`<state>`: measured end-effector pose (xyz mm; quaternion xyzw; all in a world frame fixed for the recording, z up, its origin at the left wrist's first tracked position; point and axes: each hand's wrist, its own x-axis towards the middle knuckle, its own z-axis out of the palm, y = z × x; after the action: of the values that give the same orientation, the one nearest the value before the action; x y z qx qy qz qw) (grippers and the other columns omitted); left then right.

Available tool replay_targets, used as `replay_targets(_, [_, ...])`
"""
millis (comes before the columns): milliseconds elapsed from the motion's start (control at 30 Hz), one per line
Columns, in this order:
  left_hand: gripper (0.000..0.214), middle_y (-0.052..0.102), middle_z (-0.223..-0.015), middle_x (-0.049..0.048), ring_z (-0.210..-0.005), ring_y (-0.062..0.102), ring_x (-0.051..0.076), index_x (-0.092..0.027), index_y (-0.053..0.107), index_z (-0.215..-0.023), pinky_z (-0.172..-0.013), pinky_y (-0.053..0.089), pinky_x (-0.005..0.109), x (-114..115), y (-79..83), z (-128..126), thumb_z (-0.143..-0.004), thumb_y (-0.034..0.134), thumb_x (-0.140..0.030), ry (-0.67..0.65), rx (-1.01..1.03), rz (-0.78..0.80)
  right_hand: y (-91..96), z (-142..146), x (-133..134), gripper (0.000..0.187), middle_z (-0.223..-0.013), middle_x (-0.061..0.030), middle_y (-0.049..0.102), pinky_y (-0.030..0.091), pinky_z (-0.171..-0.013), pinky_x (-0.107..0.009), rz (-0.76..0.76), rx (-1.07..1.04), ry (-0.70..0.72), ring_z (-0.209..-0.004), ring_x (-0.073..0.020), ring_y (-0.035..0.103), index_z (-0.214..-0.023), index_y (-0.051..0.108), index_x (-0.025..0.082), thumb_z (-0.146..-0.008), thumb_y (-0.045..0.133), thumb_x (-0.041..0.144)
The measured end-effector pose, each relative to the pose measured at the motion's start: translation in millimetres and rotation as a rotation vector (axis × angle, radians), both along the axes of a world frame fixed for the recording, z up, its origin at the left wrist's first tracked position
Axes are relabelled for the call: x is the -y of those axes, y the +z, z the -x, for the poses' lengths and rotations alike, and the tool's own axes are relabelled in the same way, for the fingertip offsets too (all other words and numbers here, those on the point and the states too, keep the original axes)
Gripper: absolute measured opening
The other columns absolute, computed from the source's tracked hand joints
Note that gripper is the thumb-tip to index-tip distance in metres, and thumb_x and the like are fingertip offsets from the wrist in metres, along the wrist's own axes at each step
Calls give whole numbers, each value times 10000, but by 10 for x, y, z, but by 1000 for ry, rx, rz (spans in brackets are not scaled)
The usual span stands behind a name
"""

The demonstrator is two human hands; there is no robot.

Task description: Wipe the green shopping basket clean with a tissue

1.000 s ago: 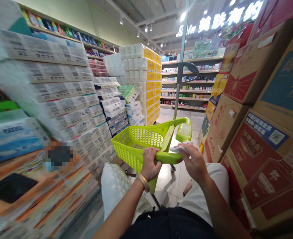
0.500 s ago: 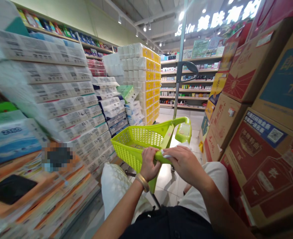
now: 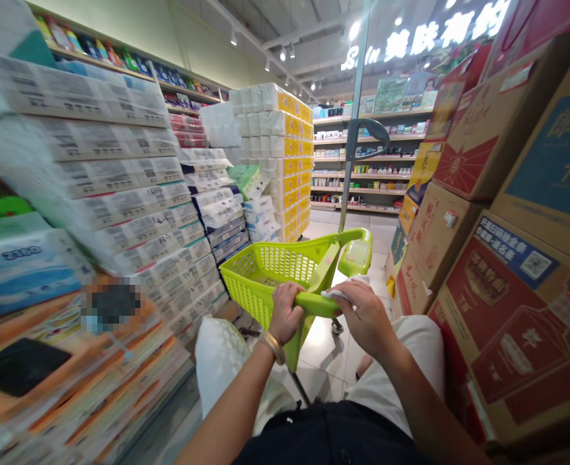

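Observation:
A lime green plastic shopping cart (image 3: 270,274) stands in the aisle in front of me. My left hand (image 3: 285,313), with a bangle on the wrist, is closed round the cart's handle bar (image 3: 314,302). My right hand (image 3: 365,316) is closed on a white cloth (image 3: 343,292) and presses it against the handle just right of my left hand. The basket looks nearly empty inside.
Stacked tissue and paper packs (image 3: 120,194) wall the left side. Cardboard boxes (image 3: 498,213) pile up on the right. A white patterned bag (image 3: 221,361) sits by my left leg. Tall toilet roll stack (image 3: 277,155), a pole (image 3: 355,129) and shelves lie ahead on tiled floor.
My right hand slid the white cloth left along the handle, then eased back slightly right. The cart shifted a little. My left hand kept its grip.

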<state>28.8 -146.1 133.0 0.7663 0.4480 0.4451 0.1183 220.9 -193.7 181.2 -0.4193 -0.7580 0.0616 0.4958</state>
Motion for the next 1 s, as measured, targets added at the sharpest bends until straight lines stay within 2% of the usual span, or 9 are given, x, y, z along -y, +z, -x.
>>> replay_targets(133, [182,591,-888,54,-912,508,240,-227,532,-816,-868,405,405,-50,29,79,-774,362,-275,-9,32,14,-13,112,27,219,-902,-39,749,433,-953,-423,-59,-11,1,-880,-208,646,-972,717,255,-962,498,271])
replay_targets(267, [282,581,-820,46,-869,530,224,-219,533,-743,-845,420,390,-65,56,118,-868,306,-330,18,85,9,-36,213,64,204,-912,-28,753,452,-881,-385,-96,4,6,-880,-202,647,-976,714,251,-957,510,244])
replay_targets(433, [355,585,-763,43,-828,543,216,-214,538,-693,-834,437,373,-67,98,136,-889,296,-385,11,197,26,-78,320,103,177,-966,-18,760,455,-890,-379,-162,-22,26,-918,-197,663,-1012,691,252,-945,532,210])
replay_targets(633, [382,583,-747,37,-812,553,207,-218,520,-665,-839,459,359,-138,96,210,-899,308,-432,11,288,110,-96,391,151,246,-1069,-37,748,460,-957,-405,-202,6,96,-1039,-202,666,-1091,681,270,-946,503,181])
replay_targets(833, [428,599,-753,35,-839,574,206,-207,550,-646,-882,462,376,-230,105,322,-905,336,-473,-85,233,145,-136,276,99,285,-1094,-39,740,474,-972,-413,-231,31,151,-1082,-199,655,-1131,667,271,-953,470,165])
replay_targets(1000, [445,639,-781,45,-837,586,203,-209,534,-611,-912,457,383,-247,160,396,-907,320,-464,-120,220,190,-146,-61,-81,275,-1076,-43,742,468,-995,-441,-235,-7,34,-1077,-216,656,-1100,685,274,-953,471,183])
